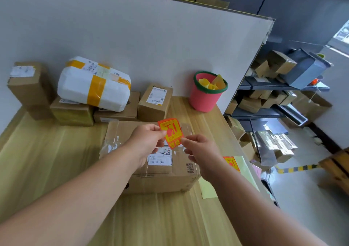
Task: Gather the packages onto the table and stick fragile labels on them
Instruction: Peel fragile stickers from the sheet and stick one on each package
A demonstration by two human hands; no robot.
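The step in hand was the labelling, not the gathering. Both hands held one orange-and-yellow fragile label (pixel 171 132) in the air just above the large cardboard box (pixel 160 177) lying nearest on the bench (pixel 56 160). The left hand (pixel 146 139) pinched the label's upper left edge between thumb and fingertips. The right hand (pixel 200 151) pinched its lower right corner, with the other fingers loosely curled. The label was tilted and faced the camera, and as far as could be seen it was not touching the box.

Several packages already stood gathered along the back of the bench. A white parcel (pixel 94 87) bound in yellow tape rested on flat brown boxes, a tall carton (pixel 28 89) stood at the left, and a smaller box (pixel 155 102) stood beside a pink bucket (pixel 204 98) holding yellow scraps (probably spent backing paper). To the right of the large box lay a pale yellow label sheet (pixel 243 168) with another orange label on it.

The next move likely called for lowering the label flat onto a bare stretch of the box top. It should stay clear of the white shipping slip and the printed code near the front. One edge ought to go down first and the rest be smoothed after it, so that no crease or bubble was trapped. Whether the other packages already carried labels could not be told from this view.
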